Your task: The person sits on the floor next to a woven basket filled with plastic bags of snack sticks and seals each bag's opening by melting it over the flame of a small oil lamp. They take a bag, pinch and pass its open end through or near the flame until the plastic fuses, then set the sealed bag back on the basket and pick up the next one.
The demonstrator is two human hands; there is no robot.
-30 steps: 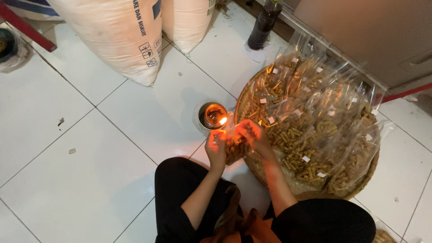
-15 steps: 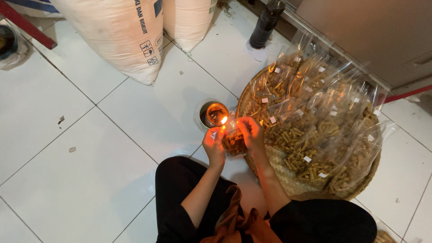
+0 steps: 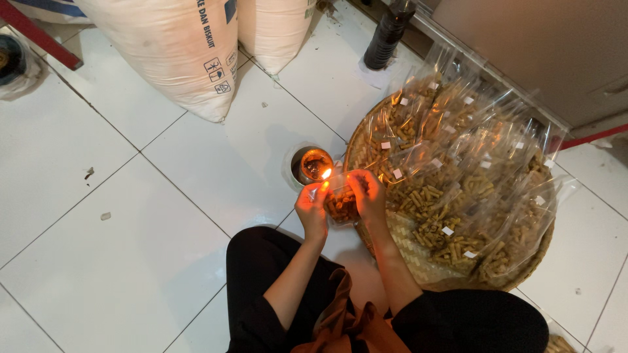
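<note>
Hands meet over the white tiled floor [image 3: 131,261] in the head view, just at the near left rim of the round woven bamboo tray [image 3: 418,258]. The left hand [image 3: 312,208] and right hand [image 3: 367,193] hold between them a small clear plastic bag of brown stick snacks [image 3: 340,204], fingers of both pinching its top edge beside a small flame [image 3: 326,174]. Touching close to that flame sits a small round metal tin [image 3: 310,164] on the floor. Many more clear snack bags [image 3: 471,176] lie heaped across the tray. Large white woven sacks [image 3: 170,46] stand at the far edge, a dark bottle [image 3: 388,34] beside them.
</note>
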